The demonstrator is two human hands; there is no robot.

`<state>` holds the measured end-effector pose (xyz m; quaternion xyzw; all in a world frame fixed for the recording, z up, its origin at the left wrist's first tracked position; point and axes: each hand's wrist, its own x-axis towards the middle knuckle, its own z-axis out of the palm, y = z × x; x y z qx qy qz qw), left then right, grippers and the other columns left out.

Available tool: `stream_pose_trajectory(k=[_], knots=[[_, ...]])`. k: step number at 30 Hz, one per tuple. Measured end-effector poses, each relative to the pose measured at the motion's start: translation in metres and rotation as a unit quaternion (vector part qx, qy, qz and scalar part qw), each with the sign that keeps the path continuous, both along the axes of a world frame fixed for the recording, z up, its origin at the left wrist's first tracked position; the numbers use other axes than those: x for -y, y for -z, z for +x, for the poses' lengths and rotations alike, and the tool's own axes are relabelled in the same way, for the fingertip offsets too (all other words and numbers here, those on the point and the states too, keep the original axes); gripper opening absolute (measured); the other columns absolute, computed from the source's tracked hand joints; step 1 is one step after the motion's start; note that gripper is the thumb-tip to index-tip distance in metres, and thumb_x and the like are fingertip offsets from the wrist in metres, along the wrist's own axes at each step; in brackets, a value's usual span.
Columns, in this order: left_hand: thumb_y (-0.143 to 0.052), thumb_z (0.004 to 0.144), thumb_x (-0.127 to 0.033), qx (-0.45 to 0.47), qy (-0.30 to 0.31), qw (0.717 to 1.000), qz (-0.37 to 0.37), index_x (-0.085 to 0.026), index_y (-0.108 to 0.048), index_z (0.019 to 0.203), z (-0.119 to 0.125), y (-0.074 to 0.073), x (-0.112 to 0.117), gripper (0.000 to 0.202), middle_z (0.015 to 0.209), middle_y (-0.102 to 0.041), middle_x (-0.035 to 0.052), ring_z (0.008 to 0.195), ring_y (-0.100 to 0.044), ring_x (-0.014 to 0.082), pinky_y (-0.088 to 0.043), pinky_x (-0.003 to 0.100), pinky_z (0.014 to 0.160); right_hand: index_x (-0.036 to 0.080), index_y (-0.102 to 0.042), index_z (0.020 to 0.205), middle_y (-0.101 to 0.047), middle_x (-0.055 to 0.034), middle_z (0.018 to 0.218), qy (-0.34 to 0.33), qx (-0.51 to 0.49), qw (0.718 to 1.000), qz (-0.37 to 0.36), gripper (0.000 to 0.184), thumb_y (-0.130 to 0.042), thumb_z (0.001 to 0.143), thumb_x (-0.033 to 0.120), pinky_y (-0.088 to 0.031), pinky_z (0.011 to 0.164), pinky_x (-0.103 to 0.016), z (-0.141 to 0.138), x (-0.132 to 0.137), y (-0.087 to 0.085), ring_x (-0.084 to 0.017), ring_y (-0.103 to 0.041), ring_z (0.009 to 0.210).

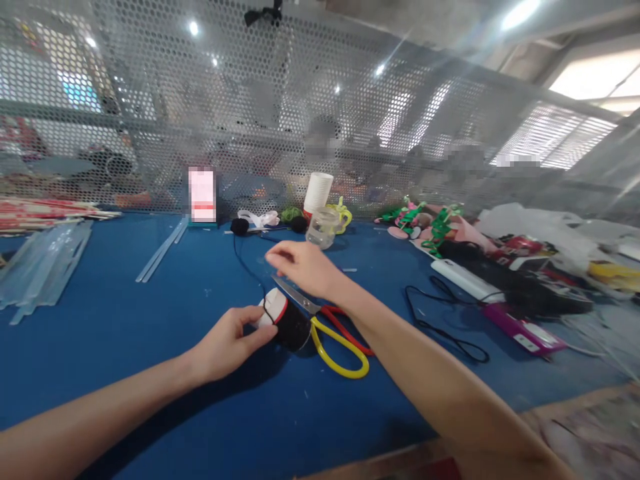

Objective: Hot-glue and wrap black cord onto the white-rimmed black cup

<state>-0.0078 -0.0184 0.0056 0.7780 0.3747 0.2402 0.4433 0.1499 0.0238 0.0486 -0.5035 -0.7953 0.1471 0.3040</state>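
Your left hand [227, 341] pinches the cup [273, 304] beside the scissors [307, 305] on the worktop [125, 313], your right hand [303, 265] curls above, its grip unclear, and the black yarn [294, 328] could slip loose should your pinch slacken.

glare from ceiling light [520, 13], bright window [600, 75] upper right, soft shadows on table [260, 427], stretched edges

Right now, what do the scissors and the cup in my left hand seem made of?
Scissors: blades probably steel, by their grey sheen; glossy handles likely plastic. Cup: possibly paper, by its matte white surface; its dull black wrapping suggests yarn, like the strand reaching it.
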Motion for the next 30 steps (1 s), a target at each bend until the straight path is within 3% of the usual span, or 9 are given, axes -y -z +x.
stream_pose_trajectory(k=[2,6,12,15,18,22,24,26,30], knots=[[-0.041,0.075,-0.030,0.002,-0.009,1.000,0.003,-0.012,-0.049,0.062,0.000,0.000,-0.002,0.023,0.059,-0.042,-0.0028,0.059,-0.037,0.0108,-0.032,0.022,0.057,0.017,-0.058,0.080,-0.063,-0.0011,0.071,0.129,0.076,0.989,-0.007,0.022,-0.040,0.080,0.029,-0.040,0.061,-0.021,0.025,-0.005,0.002,-0.012,-0.058,0.065],[-0.041,0.075,-0.032,-0.006,-0.040,0.999,0.006,-0.013,-0.047,0.061,0.000,0.000,-0.004,0.025,0.058,-0.041,-0.0033,0.057,-0.036,0.0105,-0.031,0.022,0.055,0.014,-0.059,0.069,-0.063,-0.0095,0.070,0.233,0.135,0.962,-0.035,0.022,-0.042,0.077,0.025,-0.039,0.063,-0.029,0.070,-0.006,0.014,-0.021,-0.059,0.070],[-0.040,0.073,-0.034,-0.038,-0.072,0.995,0.050,-0.014,-0.046,0.059,0.000,-0.002,-0.006,0.025,0.059,-0.043,-0.0022,0.058,-0.039,0.0119,-0.032,0.023,0.056,0.013,-0.057,0.058,-0.063,-0.0145,0.074,0.264,0.173,0.942,-0.117,0.004,-0.056,0.060,0.010,-0.039,0.065,-0.028,0.088,-0.004,0.050,-0.026,-0.058,0.079],[-0.039,0.074,-0.034,-0.059,-0.071,0.993,0.074,-0.015,-0.045,0.058,0.000,0.000,-0.005,0.025,0.059,-0.043,-0.0018,0.059,-0.040,0.0125,-0.032,0.023,0.056,0.011,-0.057,0.070,-0.062,-0.0165,0.084,0.287,0.147,0.938,-0.130,0.012,-0.056,0.058,0.009,-0.040,0.068,-0.029,0.089,-0.007,0.058,-0.027,-0.056,0.085],[-0.039,0.074,-0.033,-0.065,-0.068,0.992,0.087,-0.015,-0.045,0.059,-0.002,0.002,-0.006,0.024,0.061,-0.045,-0.0012,0.061,-0.042,0.0128,-0.033,0.023,0.058,0.010,-0.053,0.085,-0.061,-0.0160,0.089,0.299,0.094,0.941,-0.131,0.026,-0.057,0.059,0.012,-0.041,0.069,-0.030,0.090,-0.005,0.054,-0.025,-0.056,0.086],[-0.039,0.075,-0.034,-0.056,-0.078,0.992,0.087,-0.015,-0.045,0.060,-0.003,0.002,-0.009,0.025,0.062,-0.045,-0.0011,0.061,-0.042,0.0125,-0.034,0.023,0.058,0.013,-0.045,0.096,-0.060,-0.0084,0.092,0.262,0.002,0.958,-0.120,0.030,-0.050,0.067,0.015,-0.044,0.066,-0.024,0.083,0.011,0.037,-0.015,-0.058,0.079],[-0.039,0.075,-0.034,-0.057,-0.078,0.992,0.084,-0.015,-0.046,0.060,-0.004,0.002,-0.011,0.025,0.062,-0.045,-0.0012,0.060,-0.042,0.0124,-0.034,0.022,0.057,0.015,-0.047,0.089,-0.061,-0.0022,0.074,0.211,-0.048,0.966,-0.143,0.020,-0.048,0.070,0.019,-0.045,0.059,-0.021,0.076,0.024,0.028,-0.011,-0.058,0.062],[-0.039,0.075,-0.035,-0.063,-0.075,0.992,0.074,-0.014,-0.046,0.061,-0.004,0.003,-0.012,0.026,0.061,-0.045,-0.0014,0.060,-0.041,0.0122,-0.033,0.022,0.057,0.013,-0.049,0.077,-0.056,0.0011,0.056,0.123,-0.172,0.953,-0.218,0.012,-0.051,0.070,0.023,-0.046,0.054,-0.022,0.067,0.038,0.022,-0.010,-0.055,0.053],[-0.038,0.076,-0.035,-0.053,-0.073,0.995,0.047,-0.014,-0.046,0.061,-0.004,0.004,-0.013,0.027,0.059,-0.044,-0.0023,0.057,-0.039,0.0113,-0.033,0.021,0.053,0.013,-0.052,0.079,-0.056,0.0003,0.057,0.030,-0.213,0.942,-0.256,0.020,-0.053,0.070,0.030,-0.045,0.049,-0.022,0.054,0.056,0.020,-0.010,-0.054,0.049]])
